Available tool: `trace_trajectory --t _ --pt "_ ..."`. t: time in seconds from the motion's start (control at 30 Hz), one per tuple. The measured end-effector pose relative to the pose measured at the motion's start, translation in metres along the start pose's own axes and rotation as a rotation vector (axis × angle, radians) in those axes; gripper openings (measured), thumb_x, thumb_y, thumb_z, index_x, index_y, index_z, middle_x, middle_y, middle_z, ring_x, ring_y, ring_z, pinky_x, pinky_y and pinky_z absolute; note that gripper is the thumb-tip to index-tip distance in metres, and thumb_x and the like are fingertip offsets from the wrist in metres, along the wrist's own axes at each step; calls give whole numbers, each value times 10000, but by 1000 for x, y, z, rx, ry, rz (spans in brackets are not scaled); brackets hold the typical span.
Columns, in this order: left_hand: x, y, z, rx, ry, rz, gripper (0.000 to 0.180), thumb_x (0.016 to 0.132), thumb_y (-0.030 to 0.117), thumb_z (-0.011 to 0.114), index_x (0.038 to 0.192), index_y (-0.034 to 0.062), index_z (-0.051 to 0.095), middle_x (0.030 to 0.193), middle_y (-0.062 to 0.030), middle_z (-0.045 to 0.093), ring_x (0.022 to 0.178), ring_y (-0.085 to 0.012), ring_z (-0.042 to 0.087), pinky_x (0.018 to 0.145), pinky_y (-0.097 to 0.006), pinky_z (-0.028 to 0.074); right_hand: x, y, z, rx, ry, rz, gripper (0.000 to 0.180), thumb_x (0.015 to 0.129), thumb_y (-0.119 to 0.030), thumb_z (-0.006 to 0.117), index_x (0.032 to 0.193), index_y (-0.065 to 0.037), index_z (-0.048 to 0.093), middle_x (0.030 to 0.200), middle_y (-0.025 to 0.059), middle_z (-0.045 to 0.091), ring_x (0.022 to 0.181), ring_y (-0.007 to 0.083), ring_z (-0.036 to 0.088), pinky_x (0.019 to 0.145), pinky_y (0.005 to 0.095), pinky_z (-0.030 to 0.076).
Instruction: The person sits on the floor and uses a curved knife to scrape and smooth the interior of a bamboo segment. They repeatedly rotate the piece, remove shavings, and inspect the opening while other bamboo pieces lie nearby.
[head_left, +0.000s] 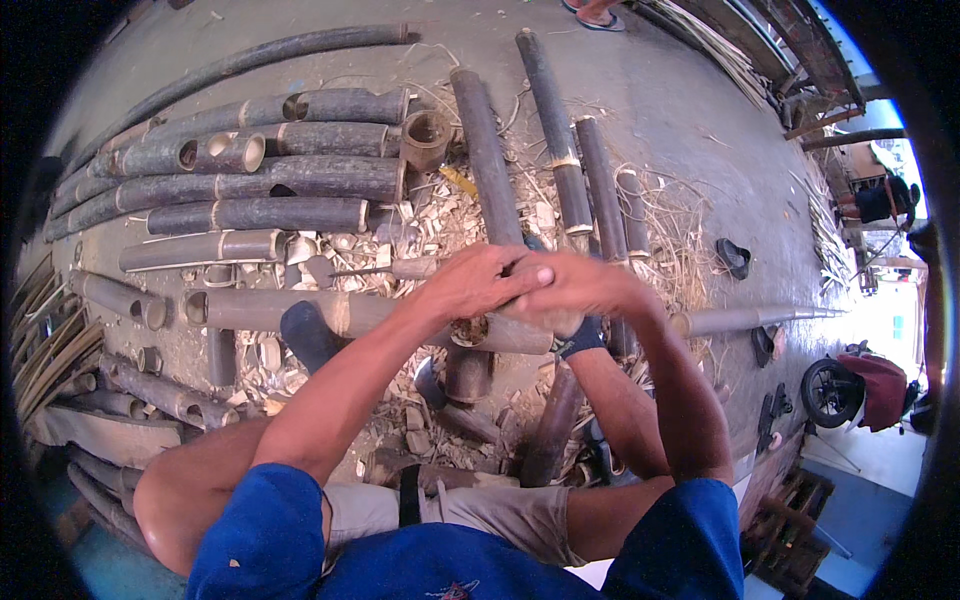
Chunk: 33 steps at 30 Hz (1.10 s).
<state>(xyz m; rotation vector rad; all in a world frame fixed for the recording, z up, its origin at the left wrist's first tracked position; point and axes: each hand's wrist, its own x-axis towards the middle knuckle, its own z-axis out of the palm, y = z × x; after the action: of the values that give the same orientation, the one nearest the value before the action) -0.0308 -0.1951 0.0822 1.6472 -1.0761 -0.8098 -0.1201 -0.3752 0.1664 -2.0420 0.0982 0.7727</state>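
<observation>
My left hand [482, 283] and my right hand [585, 287] meet above a horizontal bamboo tube [260, 310] with openings cut in its wall. The left hand's fingers are curled, with its thumb lying toward the right hand; what they close on is hidden. Motion smears the right hand, so its fingers do not show clearly. Wood chips show through the tube's cut opening [468, 331] below the hands. Left of my left hand lies a tool with a wooden handle [414, 268] and a thin dark shaft. My dark-covered left foot [309, 335] is against the tube.
Several dark bamboo poles [330, 178] with cut holes lie at the far left; more tubes [484, 150] stretch away ahead. Chips [440, 215] and thin strips [670, 220] litter the floor. Sandals [733, 258] and a motorbike [850, 390] are at the right. Another person's foot [598, 17] shows at the top.
</observation>
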Motion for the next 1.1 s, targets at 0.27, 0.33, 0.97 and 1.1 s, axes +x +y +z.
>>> trace_trajectory --t 0.27,0.33,0.97,1.1 --pt "16 -4 35 -693 477 -471 870 1011 744 259 870 -14 661 664 -47 578 582 -146 539 533 -338 413 71 3 25 619 735 -95 403 886 -256 735 1209 -39 629 1050 87 665 929 161 643 754 314 541" --pt "15 -18 45 -807 726 -613 850 1024 721 247 908 -13 658 708 -45 596 603 -141 542 530 -334 414 119 13 54 847 730 -128 390 867 -237 749 1186 -48 625 990 75 655 885 152 627 729 299 524" --pt "10 -76 73 -969 704 -716 738 1050 677 223 773 63 524 622 -57 544 454 -171 509 407 -313 411 181 70 73 830 380 239 480 846 -367 791 1142 -24 633 968 67 627 888 171 580 807 355 496" --pt "14 -77 77 -876 463 -690 786 1031 712 220 743 53 536 593 -61 531 450 -168 504 424 -328 419 155 78 71 917 592 293 533 857 -362 767 1237 -30 597 1064 118 643 953 208 592 839 395 507"
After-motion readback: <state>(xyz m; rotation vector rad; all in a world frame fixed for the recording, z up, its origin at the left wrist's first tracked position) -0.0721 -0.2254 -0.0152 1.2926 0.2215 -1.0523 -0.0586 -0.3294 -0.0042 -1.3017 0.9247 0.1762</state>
